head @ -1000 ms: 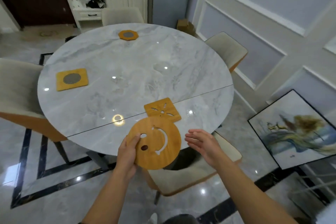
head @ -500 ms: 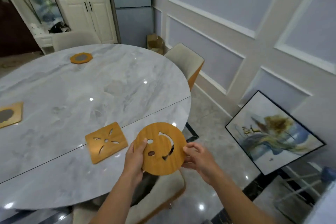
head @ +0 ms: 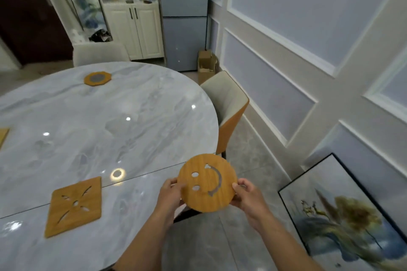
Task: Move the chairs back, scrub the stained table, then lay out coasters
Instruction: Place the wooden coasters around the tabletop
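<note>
Right hand (head: 248,198) has joined left hand (head: 170,196), both pinching the round wooden smiley coaster (head: 207,182). Its eyes point toward the left hand.

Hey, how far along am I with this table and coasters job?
Looks done: the table shines, no stain showing, and three coasters lie on it: the square cut-out coaster, the octagonal coaster and a partly seen coaster. In hand: the round smiley coaster, held by left hand and right hand near the table's rim. Left: setting it down.
</note>
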